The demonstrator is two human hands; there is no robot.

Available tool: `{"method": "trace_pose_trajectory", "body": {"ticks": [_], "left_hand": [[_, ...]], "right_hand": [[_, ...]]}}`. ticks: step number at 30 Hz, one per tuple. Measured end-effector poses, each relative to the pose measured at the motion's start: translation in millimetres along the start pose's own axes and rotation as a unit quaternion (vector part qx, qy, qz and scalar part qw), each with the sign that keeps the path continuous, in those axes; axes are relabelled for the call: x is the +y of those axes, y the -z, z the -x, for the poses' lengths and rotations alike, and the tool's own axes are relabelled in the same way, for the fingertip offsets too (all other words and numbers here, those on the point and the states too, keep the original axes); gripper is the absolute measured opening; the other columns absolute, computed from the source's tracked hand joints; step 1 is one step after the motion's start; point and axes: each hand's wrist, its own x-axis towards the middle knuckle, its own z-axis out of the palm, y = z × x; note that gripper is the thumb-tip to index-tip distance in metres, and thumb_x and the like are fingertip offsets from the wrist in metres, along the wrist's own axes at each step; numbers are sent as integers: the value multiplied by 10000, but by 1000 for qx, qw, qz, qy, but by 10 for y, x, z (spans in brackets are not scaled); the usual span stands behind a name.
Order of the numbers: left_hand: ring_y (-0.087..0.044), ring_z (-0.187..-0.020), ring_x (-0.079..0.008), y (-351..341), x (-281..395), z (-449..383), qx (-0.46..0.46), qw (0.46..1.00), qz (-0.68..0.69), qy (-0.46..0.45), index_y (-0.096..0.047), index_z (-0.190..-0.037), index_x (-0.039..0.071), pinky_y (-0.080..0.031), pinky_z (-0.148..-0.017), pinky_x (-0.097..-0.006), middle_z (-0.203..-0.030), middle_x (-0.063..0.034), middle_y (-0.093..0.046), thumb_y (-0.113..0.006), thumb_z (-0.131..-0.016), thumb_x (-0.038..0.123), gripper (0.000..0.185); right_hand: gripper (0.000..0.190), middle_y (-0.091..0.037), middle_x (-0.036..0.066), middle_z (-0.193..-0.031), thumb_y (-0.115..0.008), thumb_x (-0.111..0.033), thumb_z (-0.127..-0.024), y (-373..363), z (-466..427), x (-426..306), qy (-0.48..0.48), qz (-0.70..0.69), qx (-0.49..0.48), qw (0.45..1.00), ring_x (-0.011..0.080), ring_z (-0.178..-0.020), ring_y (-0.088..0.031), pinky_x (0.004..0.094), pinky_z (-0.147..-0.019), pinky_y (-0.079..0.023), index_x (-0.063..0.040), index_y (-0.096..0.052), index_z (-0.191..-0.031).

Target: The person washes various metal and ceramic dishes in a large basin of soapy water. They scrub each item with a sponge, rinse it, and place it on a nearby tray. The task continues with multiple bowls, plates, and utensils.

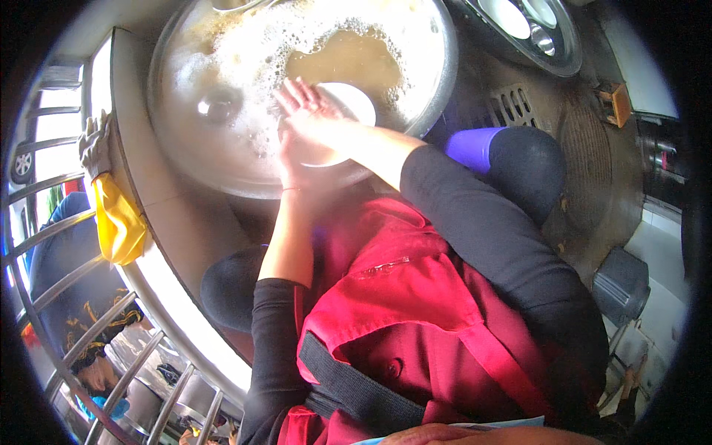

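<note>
Over a wide metal basin of brownish, sudsy water, both my hands meet at a white plate. My right hand lies across the plate's left part, its fingers stretched toward the foam. Just below it, my left hand is at the plate's lower left edge, partly covered by the right; glare blurs its fingers. The plate is tilted, and its middle is hidden behind my right hand and wrist. A round shiny thing shows in the foam to the left.
At upper right stands a second basin with white dishes and a metal cup. A floor drain grate lies below it. Metal bars line the left, with a yellow-cuffed glove; a person is beyond them.
</note>
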Motion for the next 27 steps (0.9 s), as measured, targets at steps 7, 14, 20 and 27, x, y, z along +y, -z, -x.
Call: {"method": "trace_pose_trajectory", "body": {"ticks": [7,14,20,27], "left_hand": [[-493,-1222,-316,-155,40,12,50,995,-63,-58,-438,-1378,61,-372,-1058,-464,-1341,-128,-518,-592,-856,398,640],[-533,-1155,-319,316,312,-217,122,979,-113,-122,-534,-1264,20,-403,-1016,-481,-1248,-165,-573,-541,-900,373,507],[-500,-1208,-323,44,145,-136,87,973,-183,-110,-470,-1344,47,-385,-1036,-483,-1330,-130,-529,-636,-853,357,604],[-446,-1285,-291,-136,23,-49,-46,943,-288,-160,-422,-1398,124,-346,-1081,-500,-1412,-88,-464,-577,-882,512,664]], "right_hand": [[758,-118,192,-1573,-505,-374,-916,-158,267,116,-78,155,-176,969,390,-1442,-139,557,-1151,-129,-98,-142,-1522],[564,-336,229,-1469,-480,-293,-954,-115,568,-75,-25,-287,-145,947,330,-1369,-337,423,-1134,-280,-37,-317,-1429],[727,-376,133,-1370,-687,-268,-796,5,329,720,84,176,-46,980,308,-1279,-364,504,-1048,-352,-188,-344,-1431],[507,-432,140,-1385,-462,-112,-897,-33,-51,72,102,-323,-70,938,293,-1324,-379,420,-1134,-297,-138,-401,-1400]]}}
